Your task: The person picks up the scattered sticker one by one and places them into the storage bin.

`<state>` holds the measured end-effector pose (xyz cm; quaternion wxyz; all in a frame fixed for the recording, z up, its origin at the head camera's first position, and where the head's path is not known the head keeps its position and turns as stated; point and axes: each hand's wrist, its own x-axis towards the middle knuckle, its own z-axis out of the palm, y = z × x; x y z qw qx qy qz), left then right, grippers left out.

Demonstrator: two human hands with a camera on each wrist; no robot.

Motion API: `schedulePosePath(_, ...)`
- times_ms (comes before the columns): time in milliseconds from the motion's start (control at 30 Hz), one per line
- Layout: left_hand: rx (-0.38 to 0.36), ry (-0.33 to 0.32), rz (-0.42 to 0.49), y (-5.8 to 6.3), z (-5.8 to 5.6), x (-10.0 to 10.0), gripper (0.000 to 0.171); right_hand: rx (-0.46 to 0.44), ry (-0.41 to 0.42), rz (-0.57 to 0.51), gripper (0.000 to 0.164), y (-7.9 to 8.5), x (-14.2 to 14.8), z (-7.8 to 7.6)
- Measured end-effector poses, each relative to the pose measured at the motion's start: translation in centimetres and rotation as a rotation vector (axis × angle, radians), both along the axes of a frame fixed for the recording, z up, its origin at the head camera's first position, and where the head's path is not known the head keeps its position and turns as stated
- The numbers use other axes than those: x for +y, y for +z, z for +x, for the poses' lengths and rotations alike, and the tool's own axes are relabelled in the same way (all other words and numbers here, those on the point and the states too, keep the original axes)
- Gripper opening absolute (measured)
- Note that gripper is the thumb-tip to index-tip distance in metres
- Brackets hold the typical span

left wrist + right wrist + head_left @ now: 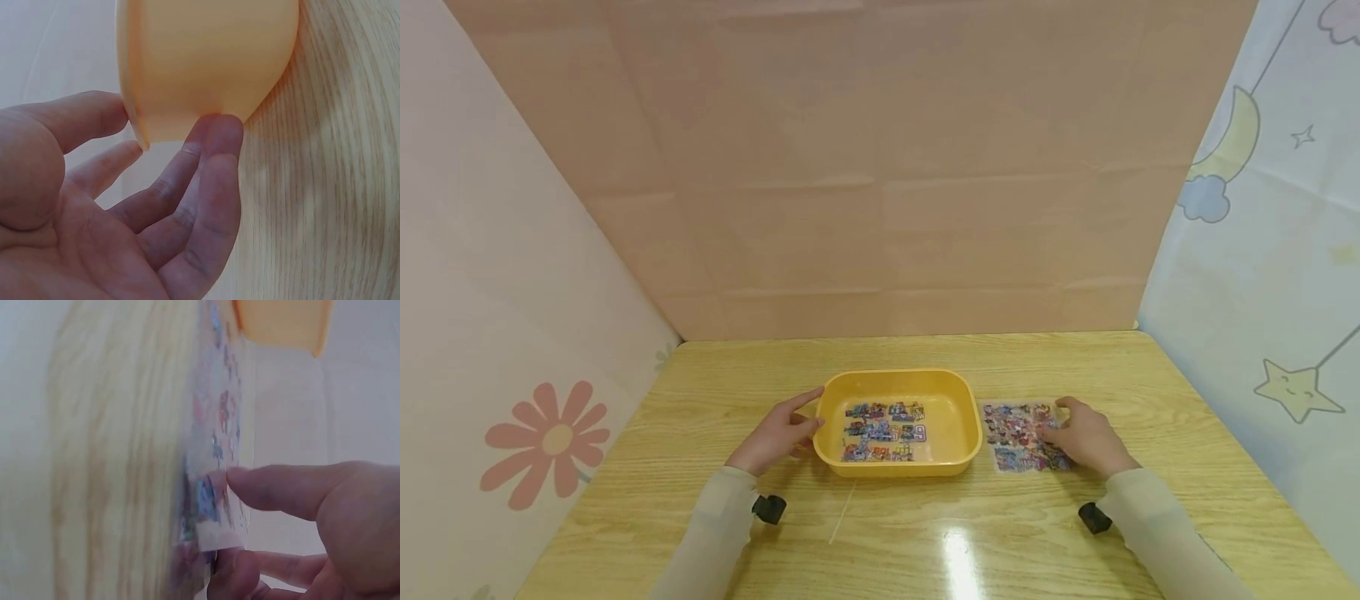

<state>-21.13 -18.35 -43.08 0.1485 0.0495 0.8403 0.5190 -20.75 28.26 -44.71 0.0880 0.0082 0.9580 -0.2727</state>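
Observation:
A shallow yellow plastic tray (955, 425) with rounded corners stands on the table. Inside it lie clear sticker pieces (880, 431) printed with colourful figures and lettering. My left hand (778, 433) touches the tray's left end; in the left wrist view, fingertips (223, 125) rest against the outer wall (206, 62), with other digits at the rim. To the tray's right lie clear sticker sheets (1015, 425) with small cartoon figures, seemingly overlapping. My right hand (1090, 437) pinches the right edge of these sheets between thumb (256, 487) and fingers. How many sheets it holds cannot be told.
The wood-grain table (700, 533) carries the tray and sheets. A plain tan backdrop (880, 208) rises behind its far edge. Patterned panels flank it, with a flower (556, 439) on the left and a star (1296, 390) on the right. Each wrist wears a black device (769, 508).

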Motion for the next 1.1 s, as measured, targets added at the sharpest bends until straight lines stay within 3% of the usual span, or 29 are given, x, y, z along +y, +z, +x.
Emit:
schedulePosePath(400, 0.003, -0.005, 0.01, -0.11, -0.01, -0.07, 0.059, -0.064, -0.045, -0.208, 0.054, 0.38, 0.29, 0.03)
schedulePosePath(1100, 0.002, -0.009, 0.013, -0.16, -0.03, -0.15, 0.059, -0.101, -0.08, -0.36, 0.038, -0.05, 0.69, -0.09)
